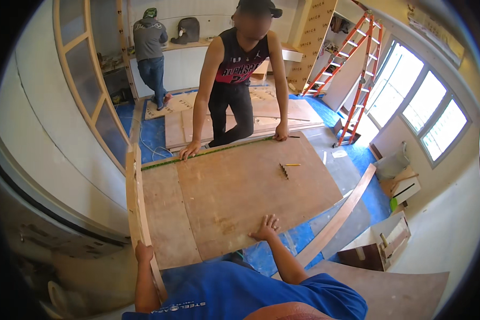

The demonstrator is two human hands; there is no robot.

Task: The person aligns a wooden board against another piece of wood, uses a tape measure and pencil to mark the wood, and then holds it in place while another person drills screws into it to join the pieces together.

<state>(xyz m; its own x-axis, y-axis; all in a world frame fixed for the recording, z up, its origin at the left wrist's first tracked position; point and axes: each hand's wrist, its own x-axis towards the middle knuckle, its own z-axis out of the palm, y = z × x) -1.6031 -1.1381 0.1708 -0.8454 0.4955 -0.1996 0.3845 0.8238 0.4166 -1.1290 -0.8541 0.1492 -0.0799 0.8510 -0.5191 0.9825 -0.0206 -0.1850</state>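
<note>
A broad brown plywood panel lies flat in front of me, with a seam toward its left side. My left hand is wrapped round a long pale wooden board standing along the panel's left edge. On the panel's near edge my right hand rests open, fingers spread, holding nothing. Across from me, a co-worker in a dark sleeveless shirt leans in, both hands at a long green-edged strip on the far edge. A yellow pencil and a small dark toothed piece lie on the panel.
A curved-looking wooden strip slants past the panel's right side. An orange stepladder stands back right, near bright windows. Blue sheeting covers floor parts. Sheets of board lie behind, where another person stands.
</note>
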